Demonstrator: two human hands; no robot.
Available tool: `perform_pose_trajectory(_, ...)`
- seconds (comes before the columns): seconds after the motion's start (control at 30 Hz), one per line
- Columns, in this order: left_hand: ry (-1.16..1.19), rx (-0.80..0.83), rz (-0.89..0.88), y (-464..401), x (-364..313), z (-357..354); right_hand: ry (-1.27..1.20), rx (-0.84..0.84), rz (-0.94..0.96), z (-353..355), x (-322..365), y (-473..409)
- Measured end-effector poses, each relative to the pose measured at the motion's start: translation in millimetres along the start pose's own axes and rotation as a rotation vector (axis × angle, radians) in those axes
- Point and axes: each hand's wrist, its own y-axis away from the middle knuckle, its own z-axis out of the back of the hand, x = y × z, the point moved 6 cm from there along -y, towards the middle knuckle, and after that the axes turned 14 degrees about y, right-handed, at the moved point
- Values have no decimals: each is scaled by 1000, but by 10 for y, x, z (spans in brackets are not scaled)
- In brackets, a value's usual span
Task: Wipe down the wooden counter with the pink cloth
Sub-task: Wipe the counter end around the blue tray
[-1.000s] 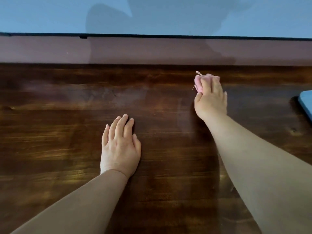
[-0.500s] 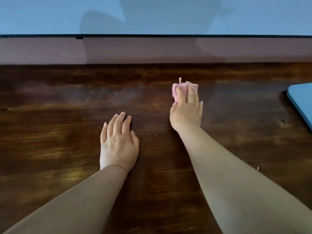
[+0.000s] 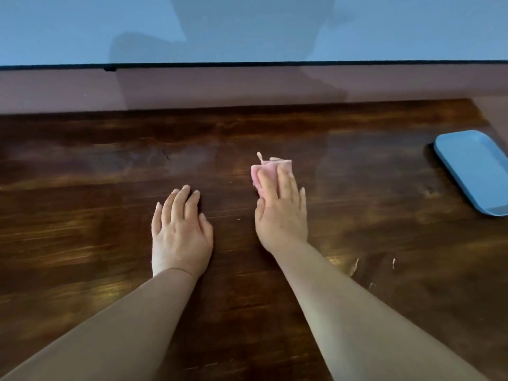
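A dark wooden counter [image 3: 88, 237] fills most of the view. My right hand [image 3: 283, 215] presses a folded pink cloth [image 3: 268, 169] flat against the wood near the middle; only the cloth's far end shows beyond my fingers. My left hand [image 3: 180, 235] lies palm down on the counter just to the left of it, holding nothing, fingers close together.
A blue tray [image 3: 472, 171] sits at the counter's right edge. A low mauve ledge [image 3: 247, 86] and a blue wall [image 3: 82, 28] run along the back. A few pale specks lie on the wood to the right of my right forearm.
My right hand has slid the pink cloth leftward and toward me across the counter. The view has shifted right, showing more of the blue tray. My left hand has stayed flat in place.
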Motion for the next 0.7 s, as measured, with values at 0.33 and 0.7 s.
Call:
perform_pose_trajectory(0.33, -9, -16, -17, 5, 9, -11, 36, 15, -173, 83, -498, -176)
perform_pose_trajectory(0.7, -9, -22, -23, -13, 22, -28, 47, 53, -88, 101, -814, -39)
